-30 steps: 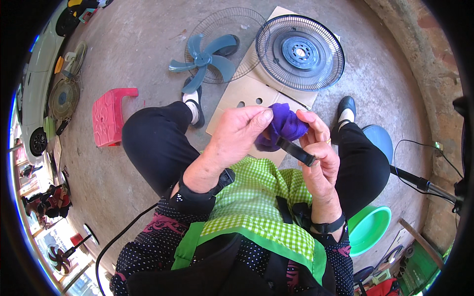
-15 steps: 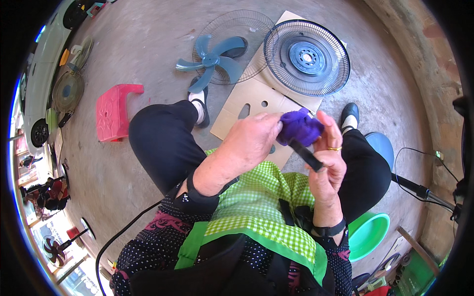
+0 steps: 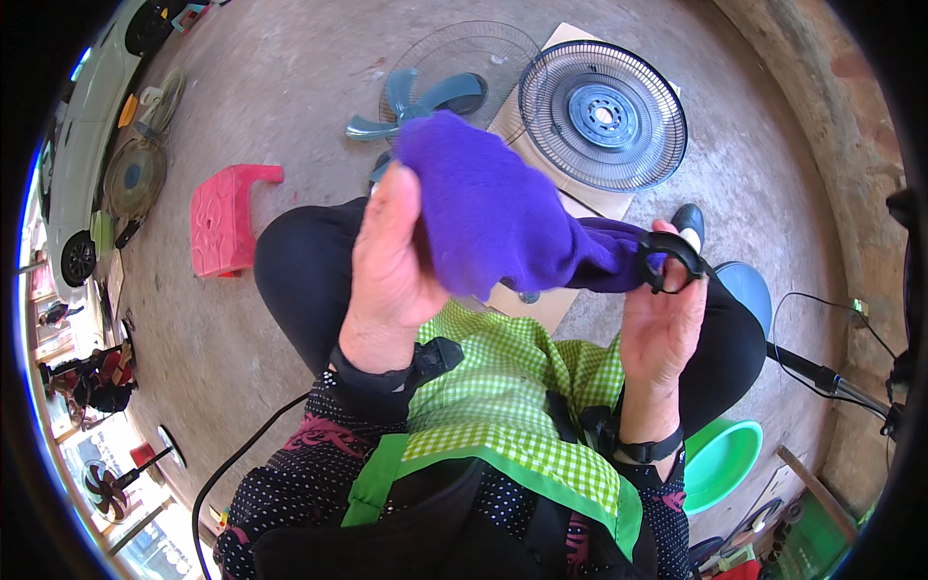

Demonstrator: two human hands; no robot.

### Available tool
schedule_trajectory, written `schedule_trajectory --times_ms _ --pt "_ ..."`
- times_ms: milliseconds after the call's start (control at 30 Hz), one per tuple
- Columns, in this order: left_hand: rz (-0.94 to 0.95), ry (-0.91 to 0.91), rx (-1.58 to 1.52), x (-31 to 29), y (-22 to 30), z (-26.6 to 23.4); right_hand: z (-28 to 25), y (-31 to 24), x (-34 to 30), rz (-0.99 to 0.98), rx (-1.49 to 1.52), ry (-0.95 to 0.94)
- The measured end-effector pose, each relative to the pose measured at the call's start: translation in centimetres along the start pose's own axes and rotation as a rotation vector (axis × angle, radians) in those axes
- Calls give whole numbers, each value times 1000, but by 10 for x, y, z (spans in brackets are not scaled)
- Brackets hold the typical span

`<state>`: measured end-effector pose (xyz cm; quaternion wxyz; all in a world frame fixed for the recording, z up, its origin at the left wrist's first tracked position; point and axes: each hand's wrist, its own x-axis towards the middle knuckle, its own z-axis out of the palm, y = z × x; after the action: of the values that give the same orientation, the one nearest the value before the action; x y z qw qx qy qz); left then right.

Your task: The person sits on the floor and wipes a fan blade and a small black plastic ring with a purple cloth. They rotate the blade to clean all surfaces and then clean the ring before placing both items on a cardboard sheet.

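Note:
A purple cloth (image 3: 493, 208) stretches between my two hands, bunched and wide on the left and twisted narrow on the right. My left hand (image 3: 382, 266) holds the wide part, its thumb raised at the edge and its other fingers hidden behind the fabric. In my right hand (image 3: 657, 324) is a small black plastic ring (image 3: 674, 253), gripped together with the narrow end of the cloth. Beyond the cloth, partly covered by it, a blue fan blade (image 3: 401, 97) lies on a wire fan grille (image 3: 454, 29). A second, dark round grille (image 3: 604, 114) with a blue centre lies to the right.
Under the dark grille is a cardboard sheet (image 3: 556, 304). A pink stool (image 3: 220, 222) stands at my left. On my right are a green basin (image 3: 725, 464), a round blue object (image 3: 744, 288) and a black pole (image 3: 812, 362) with a cable. Another fan (image 3: 133, 182) rests near a parked car (image 3: 82, 164).
My hands have moved apart, the left one to the left. The purple cloth, bunched small before, is now spread out between them. The black piece has turned and shows as a ring.

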<state>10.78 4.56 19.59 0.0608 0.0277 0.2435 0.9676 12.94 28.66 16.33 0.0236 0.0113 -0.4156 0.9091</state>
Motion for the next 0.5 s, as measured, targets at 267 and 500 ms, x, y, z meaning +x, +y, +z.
schedule_trajectory --times_ms 267,500 --pt "181 -365 386 -23 4 22 8 9 -1 9 -243 -78" --pt "525 -441 1391 11 -51 28 17 4 -13 96 -448 -226"
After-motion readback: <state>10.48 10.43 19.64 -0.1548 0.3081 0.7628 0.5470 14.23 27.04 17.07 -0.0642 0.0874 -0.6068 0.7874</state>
